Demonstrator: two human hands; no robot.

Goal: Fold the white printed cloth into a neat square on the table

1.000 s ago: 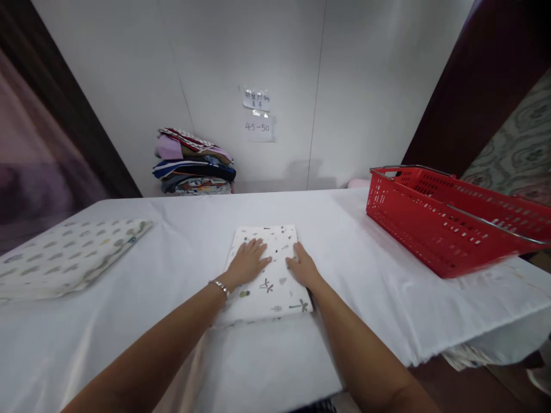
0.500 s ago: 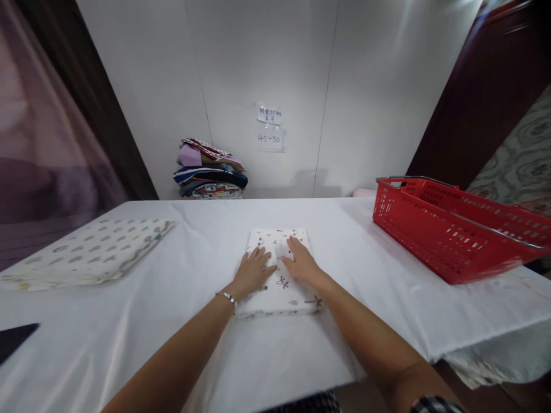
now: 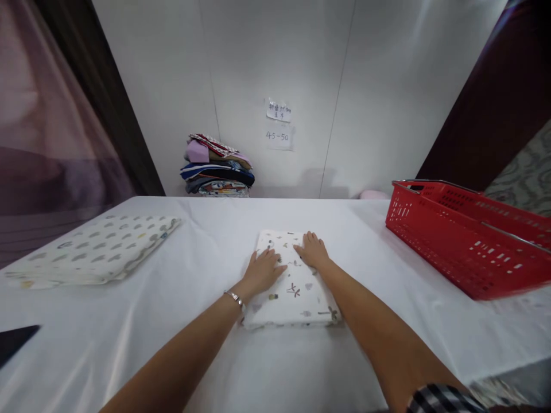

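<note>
A folded white cloth (image 3: 297,301) with small printed figures lies in front of me on the white-covered table (image 3: 206,258). My left hand (image 3: 263,271) rests flat on its left half, fingers spread, a bracelet at the wrist. Over the cloth's far right edge lies my right hand (image 3: 313,250), open with the fingers stretched forward. Both palms touch the cloth from above, and neither hand grips it. Parts of the cloth's side edges are hidden under the hands and forearms.
At the left lies another folded white cloth (image 3: 103,246) with grey cloud-like shapes. A stack of folded fabrics (image 3: 218,167) stands at the back against the wall. On the right is a red plastic basket (image 3: 456,241). Something dark (image 3: 15,341) shows at the left edge.
My right hand has slid from the middle of the cloth to its far right edge. The left hand stays on the left half. The whole view has shifted slightly.
</note>
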